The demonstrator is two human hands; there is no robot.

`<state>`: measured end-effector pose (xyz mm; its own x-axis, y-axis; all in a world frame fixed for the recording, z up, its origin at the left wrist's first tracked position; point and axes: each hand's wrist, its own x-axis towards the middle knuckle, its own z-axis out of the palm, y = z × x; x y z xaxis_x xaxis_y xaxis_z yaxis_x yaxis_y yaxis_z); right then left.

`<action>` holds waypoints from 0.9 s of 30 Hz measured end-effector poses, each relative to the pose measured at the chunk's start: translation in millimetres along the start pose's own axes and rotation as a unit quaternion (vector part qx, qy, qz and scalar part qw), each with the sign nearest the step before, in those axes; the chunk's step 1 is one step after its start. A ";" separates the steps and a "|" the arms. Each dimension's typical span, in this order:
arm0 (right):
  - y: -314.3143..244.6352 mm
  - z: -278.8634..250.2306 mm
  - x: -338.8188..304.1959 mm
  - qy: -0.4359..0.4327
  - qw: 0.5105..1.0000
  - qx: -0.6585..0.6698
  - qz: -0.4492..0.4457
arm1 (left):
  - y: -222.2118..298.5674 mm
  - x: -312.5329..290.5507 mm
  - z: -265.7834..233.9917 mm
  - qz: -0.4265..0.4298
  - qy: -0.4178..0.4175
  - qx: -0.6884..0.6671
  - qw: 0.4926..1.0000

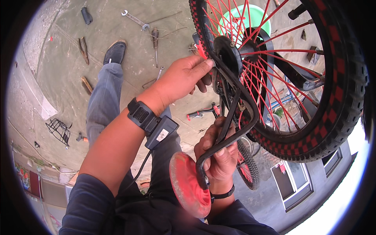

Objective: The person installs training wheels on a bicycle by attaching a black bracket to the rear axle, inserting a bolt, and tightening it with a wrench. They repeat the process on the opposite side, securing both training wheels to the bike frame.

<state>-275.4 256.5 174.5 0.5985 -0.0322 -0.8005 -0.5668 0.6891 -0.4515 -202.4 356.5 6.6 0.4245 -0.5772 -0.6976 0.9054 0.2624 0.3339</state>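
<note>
My right hand (219, 154) is wrapped round a bent black training-wheel bracket (253, 117), close to its lower end. A faded red training wheel (187, 184) is attached at that end, near my body. The bracket's far end lies by the hub of a bicycle wheel (337, 98) with red spokes and a black-and-red chequered tyre. Thumb and fingers of my left hand (192, 74) are closed together at the bracket's far part, beside the hub; what they pinch is hidden. A black strap and a small black box (162, 132) sit on my left wrist.
On the concrete floor lie pliers (83, 51), a wrench (136, 20), a screwdriver (156, 45), a brush (87, 85) and a black wire rack (59, 131). A green basin (263, 19) stands behind the wheel. Another small wheel (250, 172) is below, before a grey wall (262, 197).
</note>
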 end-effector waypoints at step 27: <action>-2.5 28.6 4.0 0.067 0.995 -0.068 -0.010 | -3.6 4.4 3.4 0.335 0.159 0.418 0.829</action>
<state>-255.4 275.3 183.7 0.5350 -0.1476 -0.8318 -0.6322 0.5831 -0.5101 -203.8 350.4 4.5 0.9309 -0.2508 -0.2655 0.1985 -0.2628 0.9442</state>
